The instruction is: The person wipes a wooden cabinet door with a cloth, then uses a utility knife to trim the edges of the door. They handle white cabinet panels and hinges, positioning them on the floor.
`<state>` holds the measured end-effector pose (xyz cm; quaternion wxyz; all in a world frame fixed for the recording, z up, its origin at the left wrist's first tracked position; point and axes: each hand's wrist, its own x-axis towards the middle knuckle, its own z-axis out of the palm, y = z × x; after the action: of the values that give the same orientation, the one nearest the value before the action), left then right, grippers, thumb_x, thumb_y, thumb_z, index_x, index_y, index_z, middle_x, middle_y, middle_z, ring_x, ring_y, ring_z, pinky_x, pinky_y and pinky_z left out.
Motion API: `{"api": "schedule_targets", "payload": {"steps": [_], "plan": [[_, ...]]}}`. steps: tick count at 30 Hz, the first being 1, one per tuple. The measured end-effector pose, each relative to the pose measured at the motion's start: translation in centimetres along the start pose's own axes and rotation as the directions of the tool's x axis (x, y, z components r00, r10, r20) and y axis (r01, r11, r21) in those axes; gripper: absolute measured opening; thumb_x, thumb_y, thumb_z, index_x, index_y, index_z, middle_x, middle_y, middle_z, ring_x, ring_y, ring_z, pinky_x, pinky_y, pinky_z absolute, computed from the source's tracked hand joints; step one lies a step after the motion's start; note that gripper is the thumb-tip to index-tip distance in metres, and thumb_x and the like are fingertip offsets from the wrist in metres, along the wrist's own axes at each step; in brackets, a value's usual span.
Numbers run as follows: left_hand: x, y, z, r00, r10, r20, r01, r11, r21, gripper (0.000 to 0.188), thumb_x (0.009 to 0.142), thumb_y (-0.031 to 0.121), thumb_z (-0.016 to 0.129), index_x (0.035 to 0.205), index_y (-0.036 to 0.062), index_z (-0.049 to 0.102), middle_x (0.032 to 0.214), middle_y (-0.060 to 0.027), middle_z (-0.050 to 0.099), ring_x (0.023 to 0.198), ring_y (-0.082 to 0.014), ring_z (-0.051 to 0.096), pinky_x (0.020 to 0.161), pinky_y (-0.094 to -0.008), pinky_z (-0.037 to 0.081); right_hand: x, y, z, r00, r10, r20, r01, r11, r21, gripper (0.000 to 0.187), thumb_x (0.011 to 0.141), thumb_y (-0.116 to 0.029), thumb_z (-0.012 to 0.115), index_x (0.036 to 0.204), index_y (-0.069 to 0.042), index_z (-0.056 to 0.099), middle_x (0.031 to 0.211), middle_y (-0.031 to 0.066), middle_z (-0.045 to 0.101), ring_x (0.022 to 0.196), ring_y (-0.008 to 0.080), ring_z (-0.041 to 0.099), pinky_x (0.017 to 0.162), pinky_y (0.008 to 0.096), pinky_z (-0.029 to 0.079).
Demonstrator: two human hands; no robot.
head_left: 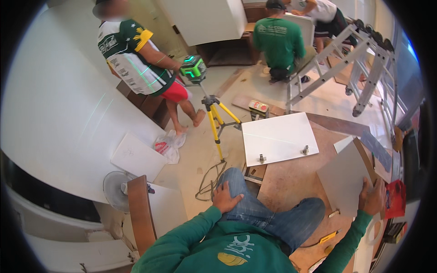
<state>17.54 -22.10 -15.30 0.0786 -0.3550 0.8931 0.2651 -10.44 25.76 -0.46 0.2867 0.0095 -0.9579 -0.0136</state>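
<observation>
My left hand [226, 198] rests on my bent left knee with its fingers apart, holding nothing. At the right, my right hand [372, 197] grips the near corner of a pale grey board [339, 179]. Its thumb lies on the board's face side and the other fingers sit by the brown edge. The board leans at a tilt over a brown sheet [287, 182]. In front of me lies a white cabinet door [280, 139] with two metal hinges along its near side. Below the board, a yellow utility knife [329, 236] lies on the sheet.
A green laser level [193, 69] stands on a yellow tripod [214, 123], a person beside it. Two people work at the back near a folded aluminium ladder [327, 68]. A fan [116, 191] and brown panel [141, 214] stand left; a red pouch [395, 199] lies right.
</observation>
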Motion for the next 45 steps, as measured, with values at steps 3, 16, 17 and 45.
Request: {"api": "schedule_targets", "payload": {"steps": [3,16,17,45], "plan": [[1.2,-0.2,1.1,0.996,0.082,-0.035,-0.084,0.995,-0.059,0.109,0.085,0.060,0.077,0.158,-0.0072,0.033,0.155,-0.0370,0.043,0.144,-0.0529,0.040,0.122,-0.0567,0.032,0.3,1.7,1.5,0.980,-0.036,-0.194,0.053,0.995,0.084,0.054,0.092,-0.046,0.077,0.127,-0.005,0.070,0.122,0.0184,0.074,0.115,0.0381,0.069,0.097,0.0466,0.056],[0.5,1.1,-0.5,0.994,0.076,0.073,-0.072,0.996,-0.051,0.104,0.088,0.055,0.078,0.157,-0.0099,0.036,0.154,-0.0385,0.046,0.144,-0.0506,0.045,0.123,-0.0510,0.033,0.6,-0.4,-1.7,0.992,0.024,-0.120,-0.003,0.986,0.165,0.048,0.085,-0.051,0.079,0.108,-0.010,0.068,0.100,0.0068,0.070,0.099,0.0286,0.069,0.085,0.0431,0.050],[0.6,0.7,-0.6,0.994,0.086,0.075,-0.083,0.996,-0.038,0.103,0.089,0.056,0.077,0.157,-0.0100,0.036,0.154,-0.0384,0.047,0.144,-0.0498,0.046,0.123,-0.0504,0.033,0.4,-0.4,-1.7,0.993,0.032,-0.112,-0.011,0.984,0.180,0.049,0.084,-0.051,0.080,0.108,-0.010,0.069,0.101,0.0073,0.071,0.100,0.0272,0.069,0.086,0.0422,0.050],[0.9,-15.3,-2.2,0.857,-0.048,0.514,0.158,0.972,-0.172,0.047,0.106,0.031,0.064,0.137,-0.0038,0.062,0.101,-0.0120,0.072,0.081,-0.0200,0.070,0.064,-0.0301,0.053,-0.1,19.0,3.9,0.432,0.841,0.326,-0.880,0.314,0.357,0.083,0.084,-0.074,0.069,0.122,-0.001,0.077,0.112,0.0215,0.077,0.108,0.0387,0.073,0.096,0.0449,0.054]]}}
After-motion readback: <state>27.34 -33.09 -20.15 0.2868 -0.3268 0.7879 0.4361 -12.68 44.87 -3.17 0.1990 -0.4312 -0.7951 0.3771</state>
